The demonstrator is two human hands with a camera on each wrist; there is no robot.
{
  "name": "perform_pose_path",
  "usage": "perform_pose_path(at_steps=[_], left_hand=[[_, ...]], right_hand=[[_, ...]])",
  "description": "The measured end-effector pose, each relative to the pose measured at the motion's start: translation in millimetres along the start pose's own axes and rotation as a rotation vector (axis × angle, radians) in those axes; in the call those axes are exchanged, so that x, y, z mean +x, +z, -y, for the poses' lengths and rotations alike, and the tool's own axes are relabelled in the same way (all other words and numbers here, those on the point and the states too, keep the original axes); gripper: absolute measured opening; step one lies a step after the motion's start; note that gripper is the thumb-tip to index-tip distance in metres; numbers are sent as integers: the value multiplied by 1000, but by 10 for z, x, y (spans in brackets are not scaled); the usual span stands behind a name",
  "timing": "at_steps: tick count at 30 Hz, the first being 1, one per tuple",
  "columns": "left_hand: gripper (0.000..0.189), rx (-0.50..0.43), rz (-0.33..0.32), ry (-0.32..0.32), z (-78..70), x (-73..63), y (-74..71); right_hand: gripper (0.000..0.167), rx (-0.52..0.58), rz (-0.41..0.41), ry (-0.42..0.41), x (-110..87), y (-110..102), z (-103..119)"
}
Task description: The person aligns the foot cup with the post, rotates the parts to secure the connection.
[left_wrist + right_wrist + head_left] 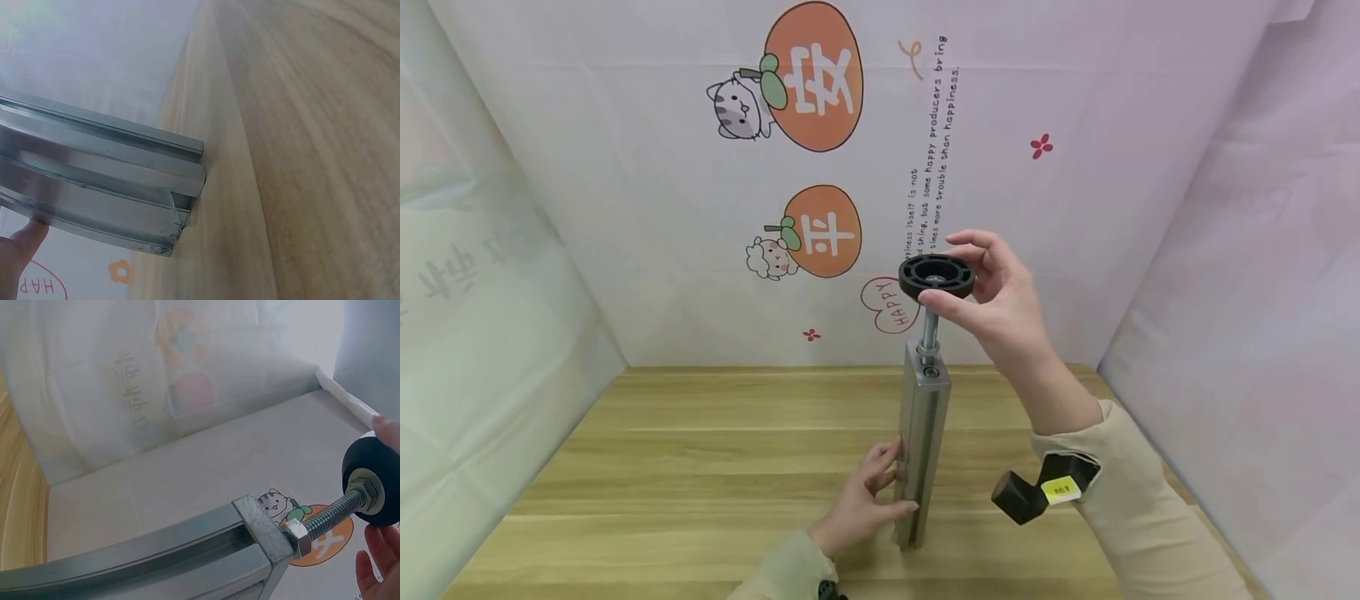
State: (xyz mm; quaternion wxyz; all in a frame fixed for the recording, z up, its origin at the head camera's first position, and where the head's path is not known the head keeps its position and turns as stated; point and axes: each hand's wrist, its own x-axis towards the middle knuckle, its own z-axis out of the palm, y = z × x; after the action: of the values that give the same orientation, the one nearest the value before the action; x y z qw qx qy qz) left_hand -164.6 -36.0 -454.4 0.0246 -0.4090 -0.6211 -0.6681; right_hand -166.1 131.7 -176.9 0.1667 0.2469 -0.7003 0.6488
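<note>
Aluminium profile (pixel 923 425) is standing upright on the counter (pixel 737 467) in the head view; the left hand (pixel 867 507) is gripping its lower part from the left, seemingly to steady it, while the right hand (pixel 1003 304) is holding the black foot (pixel 917 285) by its rim. In the left wrist view, the profile's base is meeting the counter. In the right wrist view, a threaded rod (pixel 337 514) is joining foot and profile.
</note>
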Motion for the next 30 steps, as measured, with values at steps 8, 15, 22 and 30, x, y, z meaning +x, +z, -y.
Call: perform_pose_path(at_steps=[8,15,22,30], left_hand=[[84,27,3,-10,8,25,-17],[84,42,-2,-4,25,24,-18],[84,35,-7,8,26,14,-7],[83,29,-7,3,7,4,-2]], right_hand=[[54,-168,-123,6,-34,56,70],[55,-265,-227,-65,-69,139,35],[57,-285,-258,-137,-94,175,-11],[56,-137,-174,-194,-111,183,-100]])
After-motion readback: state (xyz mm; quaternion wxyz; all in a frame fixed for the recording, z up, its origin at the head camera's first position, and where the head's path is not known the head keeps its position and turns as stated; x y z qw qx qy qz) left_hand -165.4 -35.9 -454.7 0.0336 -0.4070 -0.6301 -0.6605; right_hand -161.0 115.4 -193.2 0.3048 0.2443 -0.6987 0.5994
